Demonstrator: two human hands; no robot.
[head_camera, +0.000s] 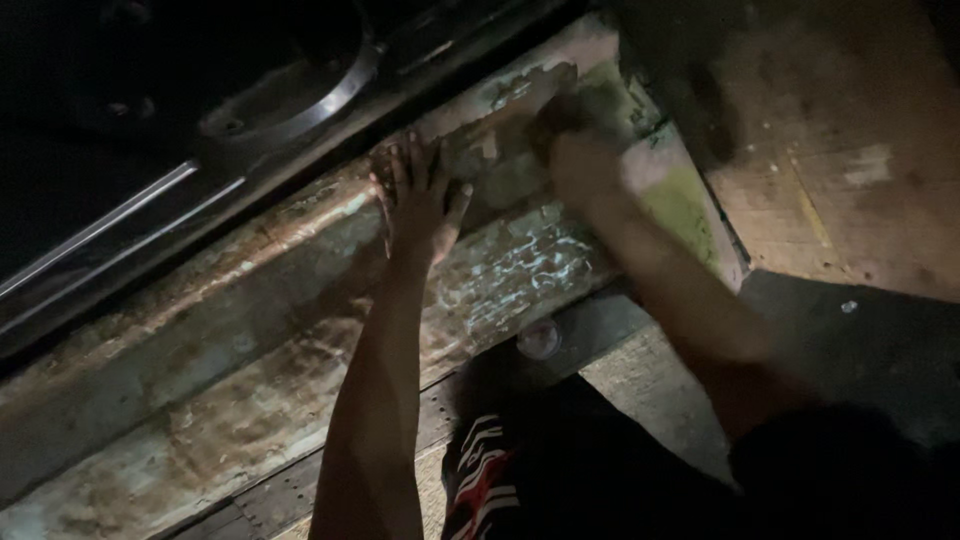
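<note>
Left hand (418, 196) flat, fingers spread on rusty painted metal beam (250, 330); right hand (580, 160) blurred, grip unclear; steel ring (300, 95) beyond fingertips

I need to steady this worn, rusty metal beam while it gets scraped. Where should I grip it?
Probably along the upper edge of the rusty beam, from the near side, fingers over the top. The left hand already presses flat there; the broad faces offer nothing to wrap around.

My left hand (415, 195) presses a rough, rusted metal beam (250, 340) with flaking pale paint; above it, a metal rail (100, 235) gleams smooth and glossy.
</note>
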